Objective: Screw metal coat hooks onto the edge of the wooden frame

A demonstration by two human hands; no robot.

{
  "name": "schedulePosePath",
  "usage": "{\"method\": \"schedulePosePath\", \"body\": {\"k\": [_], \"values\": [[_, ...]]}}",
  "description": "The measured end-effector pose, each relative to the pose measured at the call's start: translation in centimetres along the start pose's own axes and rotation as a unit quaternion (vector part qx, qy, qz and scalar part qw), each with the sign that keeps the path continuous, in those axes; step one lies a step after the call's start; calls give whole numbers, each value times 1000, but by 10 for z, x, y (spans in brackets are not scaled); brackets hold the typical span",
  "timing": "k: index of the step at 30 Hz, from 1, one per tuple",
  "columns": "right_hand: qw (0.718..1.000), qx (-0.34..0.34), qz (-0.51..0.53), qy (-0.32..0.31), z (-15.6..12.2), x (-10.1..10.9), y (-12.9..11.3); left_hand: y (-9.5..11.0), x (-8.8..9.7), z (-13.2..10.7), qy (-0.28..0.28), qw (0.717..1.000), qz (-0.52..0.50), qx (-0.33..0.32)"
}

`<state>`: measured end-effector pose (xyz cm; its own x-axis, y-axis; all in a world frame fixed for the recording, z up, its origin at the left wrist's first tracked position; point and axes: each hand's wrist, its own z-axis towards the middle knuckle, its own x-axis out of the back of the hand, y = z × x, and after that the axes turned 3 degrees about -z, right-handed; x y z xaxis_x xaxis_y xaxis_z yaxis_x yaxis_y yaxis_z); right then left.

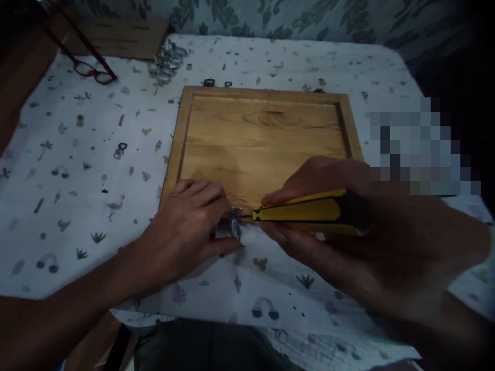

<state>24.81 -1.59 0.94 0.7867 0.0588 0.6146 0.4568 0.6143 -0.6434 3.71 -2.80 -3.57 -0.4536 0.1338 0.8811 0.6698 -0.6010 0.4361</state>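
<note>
A wooden panel with a raised frame (263,141) lies flat on the cloth-covered table, like a small cabinet door. At its near edge, my left hand (189,219) is closed, its thumb and fingers around a small shiny metal fitting (234,228); the exact kind is partly hidden. My right hand (371,252) grips a screwdriver (305,211) by its yellow and black handle. The screwdriver lies nearly level, pointing left, with its tip at the fitting. Whether the tip sits in a screw cannot be made out.
Several shiny metal fittings (168,63) are heaped at the back left, beside a flat brown board (119,38). Red-framed glasses (95,72) lie near them. A patterned white cloth (96,170) covers the table. Two small dark pieces, one a dark square (209,82), show at the panel's far edge.
</note>
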Motion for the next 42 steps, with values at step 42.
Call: {"method": "schedulePosePath", "body": {"k": [42], "values": [[998, 28, -32, 46, -14, -8, 10, -2, -1, 3, -31, 999, 3, 12]]}}
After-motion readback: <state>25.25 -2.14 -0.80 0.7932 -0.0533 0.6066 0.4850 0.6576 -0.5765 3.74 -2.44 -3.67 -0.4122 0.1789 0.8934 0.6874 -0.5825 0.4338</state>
